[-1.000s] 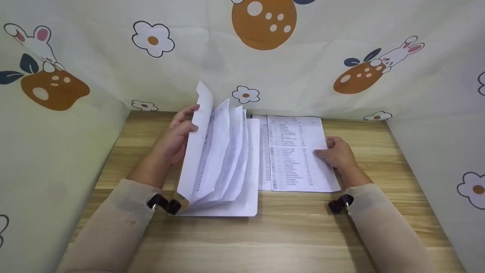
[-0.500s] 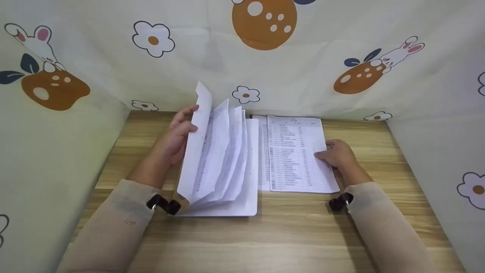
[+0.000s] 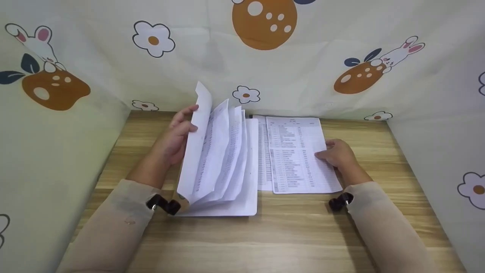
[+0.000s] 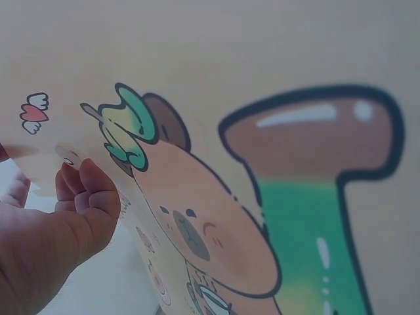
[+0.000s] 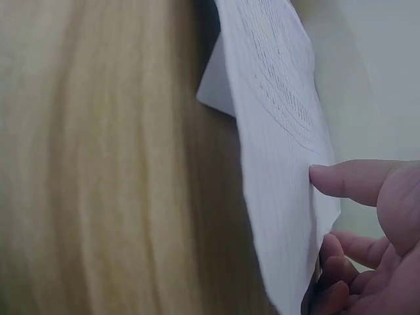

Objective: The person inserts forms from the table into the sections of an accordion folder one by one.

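Cartoon-printed sheets (image 3: 94, 53) wall in this wooden tabletop (image 3: 288, 239), booth-like.

Honestly, you won't get one readable word here: the printed sheet (image 3: 293, 159) on your right has rows of tiny, blurry print, same deal with the lower sheet (image 3: 264, 151) and your fanned pages (image 3: 214, 148). Can't tell if the brown-and-green shape (image 4: 298, 151) on your cartoon cover (image 4: 210, 216) is a letter

The top paper (image 3: 291, 159), right of the open book (image 3: 248, 204), has words too tiny to read. That paper covers part of the bottom paper (image 3: 263, 163) and hides some fingers of the right hand (image 3: 341, 156). Behind the book, the big orange fruit picture (image 3: 261, 32) has its top cut off.
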The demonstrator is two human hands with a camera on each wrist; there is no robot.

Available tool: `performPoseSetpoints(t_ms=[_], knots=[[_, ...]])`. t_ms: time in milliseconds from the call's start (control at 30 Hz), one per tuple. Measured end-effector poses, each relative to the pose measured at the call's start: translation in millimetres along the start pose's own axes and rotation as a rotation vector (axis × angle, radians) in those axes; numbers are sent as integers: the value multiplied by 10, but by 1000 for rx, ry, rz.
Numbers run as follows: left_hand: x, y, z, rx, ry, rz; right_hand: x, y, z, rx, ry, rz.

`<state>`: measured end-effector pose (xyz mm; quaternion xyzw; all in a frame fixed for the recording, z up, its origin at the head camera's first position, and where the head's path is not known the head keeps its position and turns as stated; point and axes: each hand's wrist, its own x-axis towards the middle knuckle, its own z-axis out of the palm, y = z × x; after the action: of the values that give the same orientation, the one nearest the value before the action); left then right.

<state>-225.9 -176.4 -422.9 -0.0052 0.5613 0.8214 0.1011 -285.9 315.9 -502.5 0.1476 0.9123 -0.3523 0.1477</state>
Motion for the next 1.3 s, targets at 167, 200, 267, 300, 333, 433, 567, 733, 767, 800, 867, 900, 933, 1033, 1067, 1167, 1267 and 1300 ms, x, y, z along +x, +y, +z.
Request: performPoseSetpoints(t_ms=[167,200,267,300,333,433,567,733,767,800,867,900,933,1033,1067,1167,1267,1300], knots=[[5,-7,0,3,1,-4,19,-10,-17,28,-33,18],[6,-9,3,3,2,-2,23,-12,-22,33,-38,16],[11,-14,4,1,1,1,30,-17,-31,35,-47,5],[13,-17,4,-1,0,1,29,-21,-36,33,-54,-1],[15,-21,4,-3,-1,1,28,-25,-41,24,-59,-6],[21,-31,1,-5,-8,-2,26,-33,-54,-9,-69,-5],[18,-33,-3,-4,-12,3,6,-28,-77,-25,-55,2],[9,-27,-9,-4,-7,5,-8,43,-134,0,-23,-46],[8,-26,-9,-4,-5,1,-10,65,-152,7,-26,-53],[7,-25,-10,-1,-4,-3,-14,83,-166,19,-36,-53],[3,-23,-7,3,-3,-9,-31,125,-207,50,-62,-58],[3,-23,-8,6,-3,-12,-43,144,-229,73,-80,-55],[4,-24,-10,9,-4,-14,-59,160,-247,105,-94,-55],[8,-26,-7,7,-7,-12,-116,197,-301,215,-142,-62],[9,-27,-7,6,-7,-11,-133,206,-316,246,-155,-64],[11,-27,-3,-1,-6,-5,-190,223,-353,352,-201,-76],[9,-27,-6,-8,-6,-1,-246,234,-382,455,-236,-78],[8,-27,-7,-11,-6,0,-267,235,-388,487,-245,-77]])
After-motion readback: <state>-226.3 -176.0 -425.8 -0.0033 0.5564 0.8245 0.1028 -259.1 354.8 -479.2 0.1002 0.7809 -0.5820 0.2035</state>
